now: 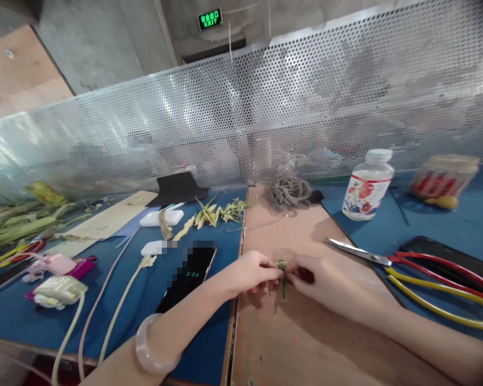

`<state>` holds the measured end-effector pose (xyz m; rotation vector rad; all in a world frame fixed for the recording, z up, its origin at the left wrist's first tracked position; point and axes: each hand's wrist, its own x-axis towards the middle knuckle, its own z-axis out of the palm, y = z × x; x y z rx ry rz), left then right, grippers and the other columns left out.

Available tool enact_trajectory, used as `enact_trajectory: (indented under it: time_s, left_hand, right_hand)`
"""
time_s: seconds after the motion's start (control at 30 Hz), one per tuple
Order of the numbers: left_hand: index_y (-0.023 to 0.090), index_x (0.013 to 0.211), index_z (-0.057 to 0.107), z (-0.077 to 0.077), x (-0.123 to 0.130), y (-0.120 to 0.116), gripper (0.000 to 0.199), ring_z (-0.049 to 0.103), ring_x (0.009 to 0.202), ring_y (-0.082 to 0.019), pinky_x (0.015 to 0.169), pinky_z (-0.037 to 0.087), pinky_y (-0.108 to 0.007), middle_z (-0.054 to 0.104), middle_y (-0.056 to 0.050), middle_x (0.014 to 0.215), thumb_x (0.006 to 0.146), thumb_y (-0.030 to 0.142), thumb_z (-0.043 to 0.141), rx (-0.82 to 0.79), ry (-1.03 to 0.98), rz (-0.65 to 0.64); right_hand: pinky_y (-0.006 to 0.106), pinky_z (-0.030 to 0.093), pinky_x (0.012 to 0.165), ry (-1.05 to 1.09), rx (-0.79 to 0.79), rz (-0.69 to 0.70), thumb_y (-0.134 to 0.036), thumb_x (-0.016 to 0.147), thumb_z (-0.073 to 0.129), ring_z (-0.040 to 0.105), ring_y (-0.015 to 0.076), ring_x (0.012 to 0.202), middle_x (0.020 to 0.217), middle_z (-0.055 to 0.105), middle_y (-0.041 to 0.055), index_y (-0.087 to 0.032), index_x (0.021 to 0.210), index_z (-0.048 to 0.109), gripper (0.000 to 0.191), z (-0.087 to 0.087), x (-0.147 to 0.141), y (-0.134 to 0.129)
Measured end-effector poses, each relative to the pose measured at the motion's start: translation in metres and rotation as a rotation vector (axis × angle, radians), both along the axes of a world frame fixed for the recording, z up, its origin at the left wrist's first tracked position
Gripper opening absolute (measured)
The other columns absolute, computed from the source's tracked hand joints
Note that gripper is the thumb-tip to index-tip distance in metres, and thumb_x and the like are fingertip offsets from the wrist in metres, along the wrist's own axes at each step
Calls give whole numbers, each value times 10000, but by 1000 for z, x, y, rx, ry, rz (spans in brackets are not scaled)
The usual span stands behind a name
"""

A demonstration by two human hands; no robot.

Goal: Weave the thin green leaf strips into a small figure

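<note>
A small green sprig [284, 290] with a frilly top stands upright between my hands, above the bare wooden board [265, 343]. From the left, my left hand [258, 272] pinches it between thumb and fingers; a pale bangle [155, 346] circles that wrist. My right hand [313, 274] closes on the same sprig from the other side, its fingertips almost meeting the left ones. The fingers hide much of the sprig's upper part. To the right of my right hand lie scissors [380, 259] with one red and one yellow handle, their blades over the board.
A grey yarn tangle [290, 193] lies at the board's far end. A labelled bottle [368, 185] and a jar [445, 177] stand right. Left are a phone [199, 265], cables, woven plant pieces [207, 215] and a heap of green stalks [20, 225]. A perforated metal panel [209, 118] bounds the back.
</note>
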<state>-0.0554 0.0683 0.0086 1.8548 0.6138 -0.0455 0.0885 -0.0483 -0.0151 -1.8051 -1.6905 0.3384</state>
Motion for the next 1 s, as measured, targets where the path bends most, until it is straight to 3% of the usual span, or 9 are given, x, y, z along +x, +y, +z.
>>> enact_trajectory:
  time_s: [0.77,1.0]
  left_hand:
    - [119,776,631,0,-3,1,359,369,366,-41,333,241,-159,533,10,516,720,462,540,56,44,2]
    - [117,740,611,-3,0,-3,291,389,382,-49,327,241,-150,504,19,502,700,400,558,75,5,-11]
  right_hand:
    - [214,380,509,17,18,10,-135,718,463,486,116,536,605,585,2,-167,699,607,148,2,-2,2]
    - [207,362,504,20,23,10,-124,703,447,461,109,529,578,548,-18,-176,667,582,149,3,-3,0]
